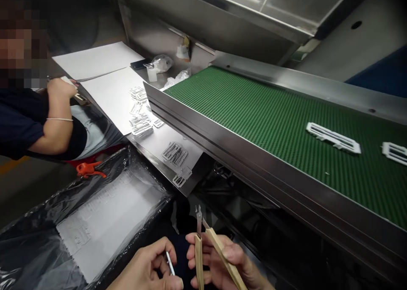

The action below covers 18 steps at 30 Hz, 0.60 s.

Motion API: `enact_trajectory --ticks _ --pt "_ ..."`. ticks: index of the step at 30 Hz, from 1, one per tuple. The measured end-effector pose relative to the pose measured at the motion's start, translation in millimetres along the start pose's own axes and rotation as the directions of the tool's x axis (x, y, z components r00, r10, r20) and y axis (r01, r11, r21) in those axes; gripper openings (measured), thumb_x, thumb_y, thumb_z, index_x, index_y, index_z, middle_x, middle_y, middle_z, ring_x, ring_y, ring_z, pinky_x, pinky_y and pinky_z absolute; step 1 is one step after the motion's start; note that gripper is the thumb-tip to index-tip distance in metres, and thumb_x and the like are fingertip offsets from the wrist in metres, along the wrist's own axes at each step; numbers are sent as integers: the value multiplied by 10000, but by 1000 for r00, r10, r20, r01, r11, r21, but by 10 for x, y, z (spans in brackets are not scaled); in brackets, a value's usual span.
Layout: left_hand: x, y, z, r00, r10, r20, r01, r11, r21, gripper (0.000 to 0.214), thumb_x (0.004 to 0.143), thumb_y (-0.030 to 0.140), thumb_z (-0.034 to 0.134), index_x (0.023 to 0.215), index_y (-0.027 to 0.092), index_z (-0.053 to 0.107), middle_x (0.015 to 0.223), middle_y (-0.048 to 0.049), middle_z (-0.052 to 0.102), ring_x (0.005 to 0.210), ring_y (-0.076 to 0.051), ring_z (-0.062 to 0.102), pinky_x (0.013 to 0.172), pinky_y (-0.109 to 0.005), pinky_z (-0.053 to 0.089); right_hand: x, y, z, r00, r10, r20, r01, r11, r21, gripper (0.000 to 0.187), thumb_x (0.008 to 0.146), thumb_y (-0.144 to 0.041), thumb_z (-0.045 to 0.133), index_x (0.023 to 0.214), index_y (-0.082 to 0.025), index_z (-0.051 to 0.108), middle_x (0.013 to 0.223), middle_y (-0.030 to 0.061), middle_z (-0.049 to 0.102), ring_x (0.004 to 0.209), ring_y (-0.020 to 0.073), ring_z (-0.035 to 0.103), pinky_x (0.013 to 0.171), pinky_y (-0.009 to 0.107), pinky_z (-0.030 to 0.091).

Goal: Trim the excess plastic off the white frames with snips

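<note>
At the bottom of the view my left hand is closed on a thin white plastic part, seen nearly edge-on. Close beside it, my right hand grips nippers by their tan handles. The handles are spread and the small jaws point away from me, with nothing visible between them. On the green conveyor belt lie a white slotted frame and, at the right edge, a second white frame, partly cut off. More such flat frames are heaped on the metal table beyond my hands.
A black plastic-lined bin holding a clear sheet stands at left, with an orange tool by its rim. A co-worker's hand holds a small part. White sheets cover the table. The conveyor's metal side rail runs along the right.
</note>
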<state>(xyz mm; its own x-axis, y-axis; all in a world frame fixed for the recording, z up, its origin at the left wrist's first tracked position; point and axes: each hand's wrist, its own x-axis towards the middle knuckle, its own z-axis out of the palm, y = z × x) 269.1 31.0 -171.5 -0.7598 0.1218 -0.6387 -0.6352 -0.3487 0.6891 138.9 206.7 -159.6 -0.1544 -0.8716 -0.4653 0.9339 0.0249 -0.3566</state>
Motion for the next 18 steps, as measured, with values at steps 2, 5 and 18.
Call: enact_trajectory --ticks 2,5,18 --pt "114 -29 9 1000 -3 20 1 991 131 544 617 619 733 840 175 512 610 42 489 518 -88 343 463 -231 208 -86 -67 36 998 -36 -43 36 999 -19 572 684 -350 631 1168 -45 607 1023 168 610 963 268 544 799 413 446" --pt "225 -73 67 998 41 52 -51 979 197 553 644 645 692 868 171 517 600 55 462 548 -105 348 489 -242 233 -190 -70 81 980 -67 -190 56 997 -60 468 744 -339 516 1093 -49 631 958 156 623 894 238 565 761 358 426" --pt "261 -76 314 977 132 -170 -135 991 -4 392 784 545 622 862 172 533 675 24 538 538 -94 387 497 -229 267 -105 251 71 907 -314 -280 58 752 -657 252 688 -235 676 826 -184 472 681 -55 468 586 89 404 558 230 343"
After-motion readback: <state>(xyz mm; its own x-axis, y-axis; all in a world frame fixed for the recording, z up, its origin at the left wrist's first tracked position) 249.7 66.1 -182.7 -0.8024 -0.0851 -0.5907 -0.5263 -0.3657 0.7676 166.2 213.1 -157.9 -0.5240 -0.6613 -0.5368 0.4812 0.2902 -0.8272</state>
